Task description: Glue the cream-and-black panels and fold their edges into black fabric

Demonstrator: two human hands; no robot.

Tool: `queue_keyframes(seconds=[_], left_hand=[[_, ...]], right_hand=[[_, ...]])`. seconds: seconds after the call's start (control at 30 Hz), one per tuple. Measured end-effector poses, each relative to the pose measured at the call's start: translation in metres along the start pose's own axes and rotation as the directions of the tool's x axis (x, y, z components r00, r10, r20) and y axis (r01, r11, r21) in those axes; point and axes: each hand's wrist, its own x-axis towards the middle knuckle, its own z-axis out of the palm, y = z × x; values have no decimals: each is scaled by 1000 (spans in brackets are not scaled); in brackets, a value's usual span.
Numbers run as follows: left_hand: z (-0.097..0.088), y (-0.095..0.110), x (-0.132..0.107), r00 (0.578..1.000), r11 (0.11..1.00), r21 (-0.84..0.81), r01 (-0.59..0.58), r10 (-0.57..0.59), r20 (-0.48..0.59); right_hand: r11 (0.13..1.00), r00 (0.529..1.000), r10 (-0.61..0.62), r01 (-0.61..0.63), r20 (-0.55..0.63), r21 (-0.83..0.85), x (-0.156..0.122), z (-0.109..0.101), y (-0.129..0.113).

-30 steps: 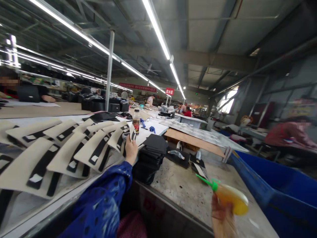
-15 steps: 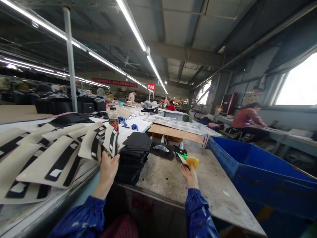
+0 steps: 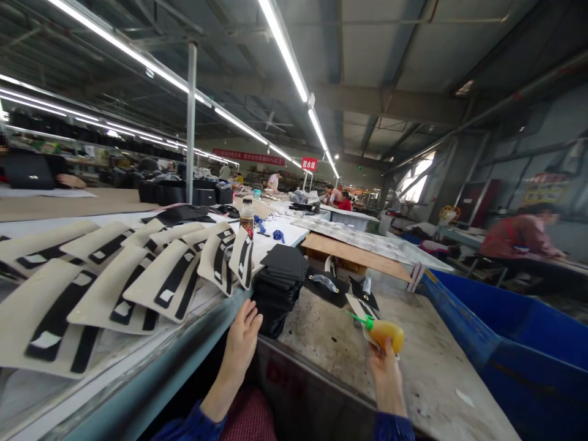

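Note:
My left hand is off everything, fingers apart, just in front of a stack of black sheets. To its left, curved beige panels with black strips and white patches overlap in a row along the white table. The last panel of the row stands beside a jar with a dark lid. In my right hand is a yellow squeeze bottle with a green nozzle. Under the bottle, a beige-and-black panel reaches forward from the same hand; its near part is hidden.
Black pieces with a clear-wrapped handle lie on the stained board. A large blue bin borders the right side. A person sits at a far right bench. At the far left, someone's hand is beside a black piece.
My left hand has let go of the last panel in the row and drawn back. My right hand, with the bottle, has come nearer. The view has turned left.

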Motion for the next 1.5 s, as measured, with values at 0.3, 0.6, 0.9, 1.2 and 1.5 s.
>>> queue_keyframes(seconds=[0.3, 0.6, 0.9, 1.2, 1.5], left_hand=[[23, -22, -39, 909, 987, 80, 136, -157, 385], [63, -27, -113, 663, 998, 61, 36, -69, 745], [61, -41, -105, 728, 964, -51, 262, -163, 666], [55, -26, -115, 781, 856, -211, 473, -296, 549], [59, -60, -115, 849, 760, -385, 524, -428, 310]], right_hand=[[992, 998, -65, 61, 26, 114, -104, -11, -65], [917, 951, 271, -303, 150, 258, -175, 46, -50], [736, 770, 619, -638, 156, 228, -226, 40, 14], [648, 680, 682, -733, 270, 206, -231, 29, 17], [551, 521, 771, -834, 366, 25, -232, 15, -7]])
